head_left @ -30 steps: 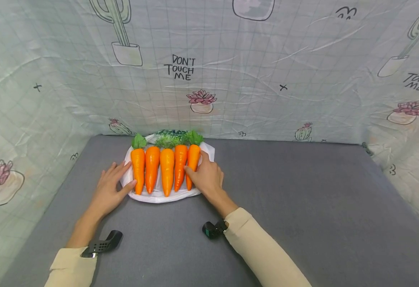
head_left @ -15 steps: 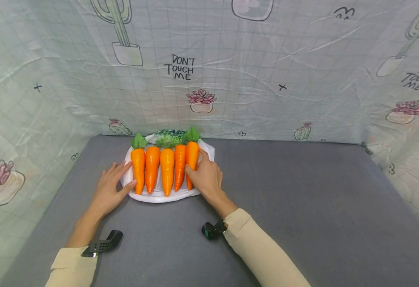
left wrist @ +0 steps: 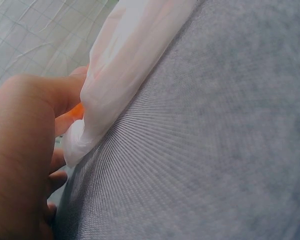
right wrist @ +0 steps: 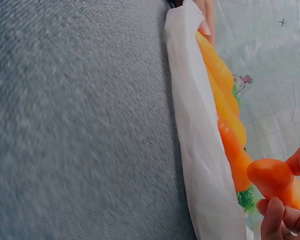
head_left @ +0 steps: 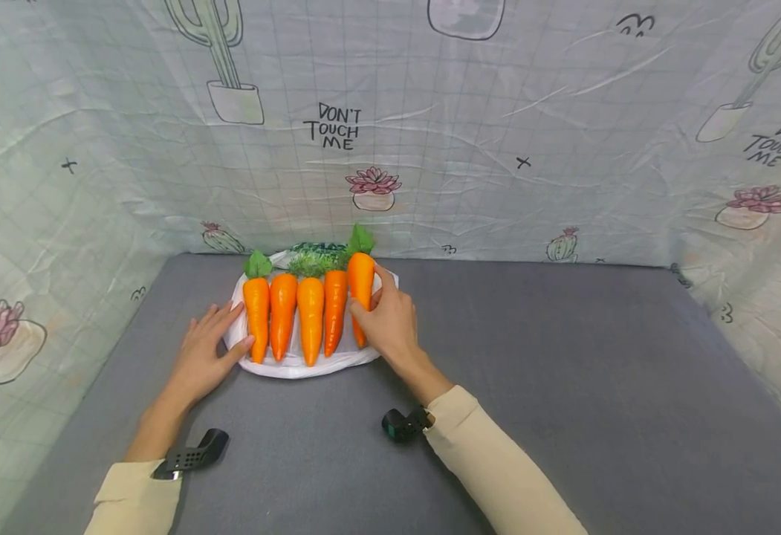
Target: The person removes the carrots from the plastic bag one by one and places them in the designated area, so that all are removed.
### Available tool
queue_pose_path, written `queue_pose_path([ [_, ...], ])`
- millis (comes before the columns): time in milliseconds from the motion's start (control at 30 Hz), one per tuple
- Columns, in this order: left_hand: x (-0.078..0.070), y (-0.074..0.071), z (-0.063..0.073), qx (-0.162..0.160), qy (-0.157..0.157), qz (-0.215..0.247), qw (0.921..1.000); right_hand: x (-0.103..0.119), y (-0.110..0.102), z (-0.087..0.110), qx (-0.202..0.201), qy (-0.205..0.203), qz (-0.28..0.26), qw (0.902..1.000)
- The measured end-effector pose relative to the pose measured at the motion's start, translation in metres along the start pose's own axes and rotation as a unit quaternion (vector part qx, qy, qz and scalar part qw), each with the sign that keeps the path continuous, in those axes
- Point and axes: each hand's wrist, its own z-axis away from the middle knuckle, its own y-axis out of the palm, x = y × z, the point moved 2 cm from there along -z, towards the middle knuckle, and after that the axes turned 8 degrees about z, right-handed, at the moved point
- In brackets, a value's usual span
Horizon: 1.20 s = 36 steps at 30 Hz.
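Several orange carrots with green tops lie side by side on a white plastic bag [head_left: 296,369]. My right hand [head_left: 390,316] pinches the rightmost carrot [head_left: 361,276] between thumb and fingers, its top end raised above the others. In the right wrist view that carrot's tip [right wrist: 271,177] shows between the fingers. My left hand [head_left: 204,349] rests at the bag's left edge, fingers spread, thumb and index finger touching the leftmost carrot [head_left: 256,312]. In the left wrist view the bag's fold [left wrist: 102,115] covers most of what lies beyond the left hand [left wrist: 25,135].
A grey cloth-covered table [head_left: 551,386] extends to the right of the bag and in front of it. Printed fabric with cactus drawings [head_left: 464,134] hangs behind and along both sides. Leafy green tops [head_left: 316,261] lie at the bag's far edge.
My right hand has lifted the rightmost carrot, its leafy end rising upward and away from the row. The left hand and the other carrots have stayed in place.
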Motion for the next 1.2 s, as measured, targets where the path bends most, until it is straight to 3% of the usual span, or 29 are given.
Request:
queue_pose_path([
  [433,0.0,0.0,0.001,-0.002,-0.001,0.004,1.0,-0.014,-0.015,-0.005,-0.035,0.006,-0.033,0.9988],
  [1200,0.001,0.0,-0.001,-0.001,0.005,0.008,1.0,-0.042,-0.035,-0.01,-0.056,0.017,-0.014,0.9982],
])
